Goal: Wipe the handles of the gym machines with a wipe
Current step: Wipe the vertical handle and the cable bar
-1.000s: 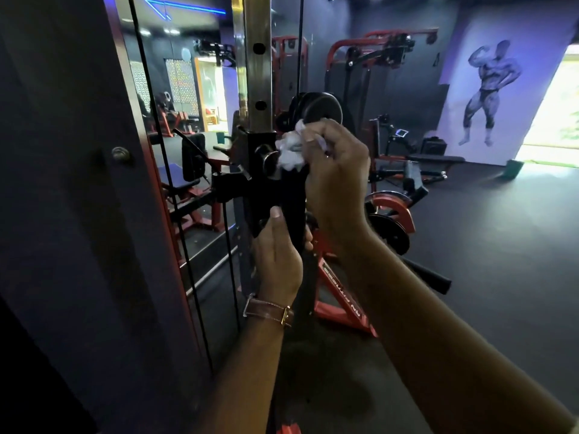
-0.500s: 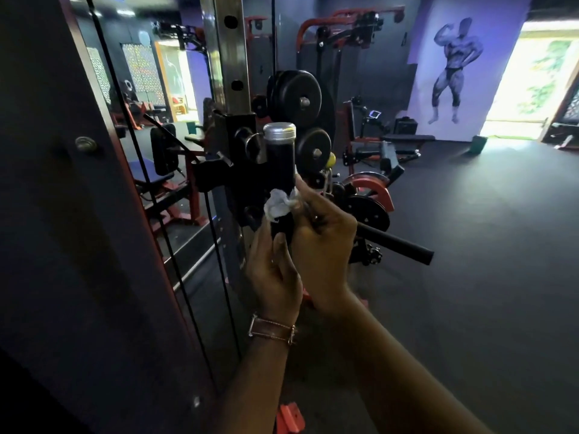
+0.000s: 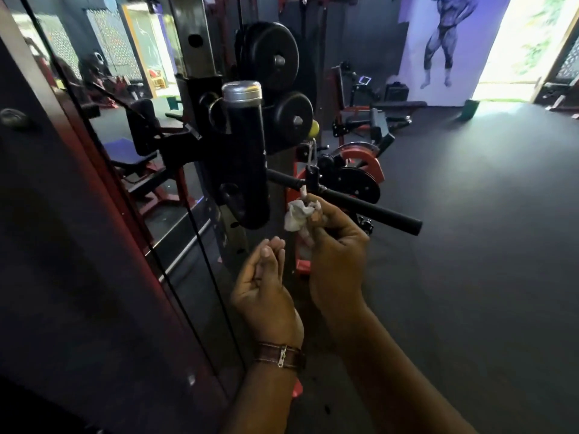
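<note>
We note the floor (image 3: 470, 245) first: dark rubber matting across the right of the view. On the left stands the machine (image 3: 200, 98), a holed steel upright carrying a black bracket, with plates (image 3: 269, 54) stored behind it. A thick black handle (image 3: 246, 151) with a silver cap stands upright on the bracket. A slimmer bar (image 3: 372, 209) hangs from a clip and runs out to the right, roughly level. Our right hand (image 3: 336, 245) pinches the wipe (image 3: 296, 214) in its fingertips, just below the bar's centre swivel; whether wipe and bar touch we cannot tell. Our left hand (image 3: 266, 289) holds nothing, fingers loosely curled, below the upright handle and apart from it. A watch strap (image 3: 280, 357) sits on the left wrist. Handling judgement: the wipe is light, soft and crumpled, so it should fold round a cylinder under light pressure and is best kept bunched against the fingertips. The bar looks rigid, but, hanging from a clip, may swing; we would steady its free end with the left hand while wiping along the grip.
</note>
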The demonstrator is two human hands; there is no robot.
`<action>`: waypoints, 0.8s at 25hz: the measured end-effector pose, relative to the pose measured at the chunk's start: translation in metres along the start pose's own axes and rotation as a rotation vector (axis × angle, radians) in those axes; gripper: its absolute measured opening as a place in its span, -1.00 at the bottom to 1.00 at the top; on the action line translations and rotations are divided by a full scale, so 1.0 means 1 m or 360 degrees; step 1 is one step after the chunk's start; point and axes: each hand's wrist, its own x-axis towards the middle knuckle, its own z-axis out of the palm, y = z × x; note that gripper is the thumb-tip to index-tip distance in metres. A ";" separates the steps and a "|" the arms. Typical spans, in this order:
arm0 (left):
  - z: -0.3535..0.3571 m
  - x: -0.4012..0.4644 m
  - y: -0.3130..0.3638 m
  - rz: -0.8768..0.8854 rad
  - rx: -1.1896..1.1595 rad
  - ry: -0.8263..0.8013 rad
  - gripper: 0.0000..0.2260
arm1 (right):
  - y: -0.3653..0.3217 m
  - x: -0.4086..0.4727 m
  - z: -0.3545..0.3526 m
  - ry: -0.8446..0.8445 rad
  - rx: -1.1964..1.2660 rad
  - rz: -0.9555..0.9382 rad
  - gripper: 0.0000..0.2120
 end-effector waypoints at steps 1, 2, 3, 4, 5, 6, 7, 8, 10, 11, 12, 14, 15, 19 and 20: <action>0.008 -0.004 -0.007 -0.0032 0.0003 -0.0014 -0.84 | -0.001 0.004 -0.010 0.0012 0.0019 0.0044 -0.77; 0.018 -0.009 -0.015 -0.0075 0.0005 -0.0011 -0.84 | 0.001 0.006 -0.021 0.0028 0.0010 0.0080 -0.77; 0.028 -0.013 -0.024 -0.0119 0.0003 0.0007 -0.84 | 0.002 0.007 -0.035 0.0031 -0.0009 0.0105 -0.78; 0.036 -0.015 -0.034 -0.0158 0.0003 0.0030 -0.85 | 0.004 0.008 -0.048 0.0032 -0.0033 0.0133 -0.78; 0.044 -0.017 -0.045 -0.0191 0.0013 0.0045 -0.85 | 0.003 0.009 -0.060 0.0020 -0.0043 0.0178 -0.79; 0.052 -0.021 -0.057 -0.0229 0.0017 0.0050 -0.84 | 0.000 0.011 -0.075 0.0000 -0.0045 0.0233 -0.79; 0.061 -0.025 -0.069 -0.0268 0.0010 0.0053 -0.82 | -0.003 0.013 -0.089 -0.0022 -0.0038 0.0283 -0.79; 0.069 -0.029 -0.081 -0.0299 0.0008 0.0059 -0.81 | -0.007 0.016 -0.103 -0.0042 -0.0031 0.0322 -0.78; 0.084 -0.037 -0.104 -0.0330 0.0067 0.0073 -0.80 | -0.008 0.023 -0.130 -0.0067 -0.0050 0.0373 -0.79; 0.091 -0.041 -0.114 -0.0352 0.0096 0.0087 -0.80 | -0.009 0.028 -0.142 -0.0088 -0.0082 0.0386 -0.80; 0.096 -0.043 -0.122 -0.0384 0.0113 0.0107 -0.80 | -0.011 0.033 -0.151 -0.0110 -0.0139 0.0381 -0.80; 0.103 -0.044 -0.137 -0.0426 0.0142 0.0178 -0.82 | -0.018 0.046 -0.168 -0.0168 -0.0282 0.0326 -0.79; 0.107 -0.044 -0.145 -0.0428 0.0181 0.0218 -0.83 | -0.023 0.055 -0.177 -0.0195 -0.0339 0.0283 -0.78; 0.122 -0.031 -0.169 -0.0416 0.0375 0.0276 -0.84 | -0.035 0.101 -0.202 -0.0295 -0.0691 0.0168 -0.81; 0.126 -0.025 -0.172 -0.0432 0.0398 0.0275 -0.83 | -0.033 0.114 -0.206 -0.0312 -0.0831 0.0127 -0.83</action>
